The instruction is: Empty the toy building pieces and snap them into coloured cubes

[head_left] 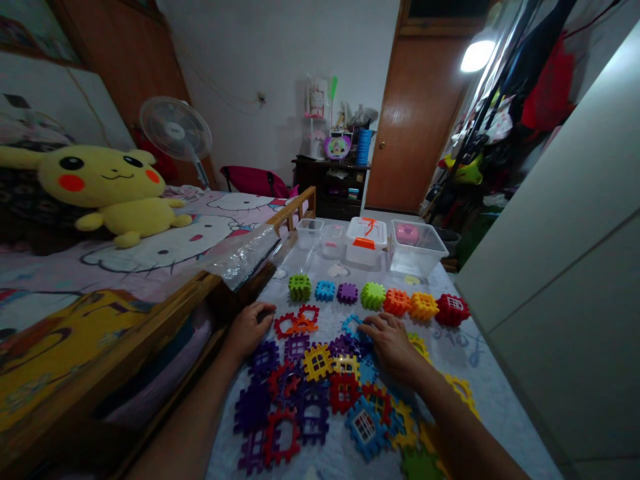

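Note:
My left hand [253,328] lies on the table at the left, thumb and fingers apart, holding nothing. It is nearest to several red and orange interlocking frame pieces [286,325]. My right hand [393,339] has its fingertips closed on the edge of a light blue interlocking piece [351,325], partly hidden under the fingers. Between and below my hands spreads a loose pile of notched plastic pieces: a yellow window piece [318,362], a red window piece [344,392], a dark purple square [252,405] and a blue window piece [367,428]. My right forearm covers some yellow ones.
Behind my hands stands a row of assembled cubes, from a green cube [300,287] to a dark red cube [453,310]. Farther back are a lidded box [366,241] and a clear bin [417,248]. A wooden bed rail [165,333] borders the table's left side.

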`<state>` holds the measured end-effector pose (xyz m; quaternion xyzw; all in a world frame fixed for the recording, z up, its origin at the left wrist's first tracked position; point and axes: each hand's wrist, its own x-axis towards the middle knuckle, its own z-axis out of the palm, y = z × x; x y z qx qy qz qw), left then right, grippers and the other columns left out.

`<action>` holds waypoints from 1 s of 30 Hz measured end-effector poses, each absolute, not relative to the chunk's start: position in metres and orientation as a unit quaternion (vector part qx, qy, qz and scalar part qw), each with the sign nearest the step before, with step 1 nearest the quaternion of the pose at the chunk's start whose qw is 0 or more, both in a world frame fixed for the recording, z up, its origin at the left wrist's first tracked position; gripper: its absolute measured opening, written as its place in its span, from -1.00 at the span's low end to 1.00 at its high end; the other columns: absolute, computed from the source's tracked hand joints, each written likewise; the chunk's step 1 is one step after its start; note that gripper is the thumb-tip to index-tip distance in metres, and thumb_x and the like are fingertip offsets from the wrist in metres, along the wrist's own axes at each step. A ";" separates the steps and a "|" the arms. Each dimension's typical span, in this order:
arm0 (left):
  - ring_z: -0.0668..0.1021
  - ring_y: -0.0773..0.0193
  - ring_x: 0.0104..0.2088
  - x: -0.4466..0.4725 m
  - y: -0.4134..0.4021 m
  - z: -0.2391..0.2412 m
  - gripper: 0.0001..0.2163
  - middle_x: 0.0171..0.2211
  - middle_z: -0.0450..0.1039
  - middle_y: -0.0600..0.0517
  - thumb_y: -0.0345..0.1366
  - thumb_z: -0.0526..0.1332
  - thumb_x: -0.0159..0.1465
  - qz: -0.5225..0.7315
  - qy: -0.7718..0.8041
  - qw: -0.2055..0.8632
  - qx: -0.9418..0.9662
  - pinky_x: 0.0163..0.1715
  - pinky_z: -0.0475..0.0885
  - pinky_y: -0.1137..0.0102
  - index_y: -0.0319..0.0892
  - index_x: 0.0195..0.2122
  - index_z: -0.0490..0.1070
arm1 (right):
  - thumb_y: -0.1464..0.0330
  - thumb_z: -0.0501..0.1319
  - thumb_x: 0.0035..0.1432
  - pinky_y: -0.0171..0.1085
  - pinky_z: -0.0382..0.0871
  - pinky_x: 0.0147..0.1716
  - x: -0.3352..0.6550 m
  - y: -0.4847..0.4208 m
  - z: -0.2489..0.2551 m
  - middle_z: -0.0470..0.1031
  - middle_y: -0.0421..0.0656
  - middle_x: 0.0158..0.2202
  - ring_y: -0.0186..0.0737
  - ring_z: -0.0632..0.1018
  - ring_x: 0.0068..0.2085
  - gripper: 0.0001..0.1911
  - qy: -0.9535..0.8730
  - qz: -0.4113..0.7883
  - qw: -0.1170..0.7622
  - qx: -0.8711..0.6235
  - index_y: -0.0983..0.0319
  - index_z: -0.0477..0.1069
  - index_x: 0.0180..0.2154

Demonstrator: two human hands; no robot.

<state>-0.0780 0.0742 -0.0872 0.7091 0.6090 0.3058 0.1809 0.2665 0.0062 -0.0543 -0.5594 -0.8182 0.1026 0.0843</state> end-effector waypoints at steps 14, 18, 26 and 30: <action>0.56 0.10 -0.14 -0.081 0.077 -0.092 -0.70 -0.20 0.57 -0.04 -0.11 0.13 0.09 0.314 0.607 0.185 0.706 -0.03 0.42 0.28 -0.15 -0.29 0.52 | 0.47 0.12 0.08 -0.14 0.09 -0.12 0.289 -0.006 -0.054 0.43 -0.08 -0.18 -0.07 0.33 -0.09 -0.80 -0.776 0.061 0.074 -0.623 0.20 0.44 -0.24; 0.57 0.09 -0.15 -0.080 0.077 -0.090 -0.69 -0.20 0.56 -0.05 -0.10 0.13 0.08 0.310 0.610 0.186 0.705 -0.05 0.43 0.28 -0.16 -0.29 0.52 | 0.38 0.13 0.14 -0.13 0.13 -0.11 0.284 -0.008 -0.052 0.43 -0.09 -0.17 -0.06 0.33 -0.09 -0.83 -0.783 0.090 0.101 -0.607 0.20 0.45 -0.23; 0.56 0.11 -0.15 -0.080 0.077 -0.090 -0.70 -0.20 0.57 -0.03 -0.09 0.13 0.08 0.308 0.612 0.186 0.704 -0.03 0.42 0.30 -0.14 -0.30 0.52 | 0.46 0.09 0.17 -0.15 0.19 -0.05 0.284 -0.010 -0.051 0.42 -0.08 -0.12 -0.11 0.35 -0.05 -0.76 -0.795 0.119 0.156 -0.574 0.20 0.42 -0.13; 0.56 0.12 -0.16 -0.081 0.078 -0.091 -0.70 -0.20 0.56 -0.01 -0.10 0.13 0.09 0.308 0.611 0.185 0.706 -0.03 0.42 0.30 -0.14 -0.30 0.52 | 0.43 0.12 0.14 -0.15 0.17 -0.08 0.286 -0.011 -0.052 0.41 -0.08 -0.13 -0.08 0.34 -0.07 -0.76 -0.793 0.098 0.112 -0.590 0.19 0.44 -0.14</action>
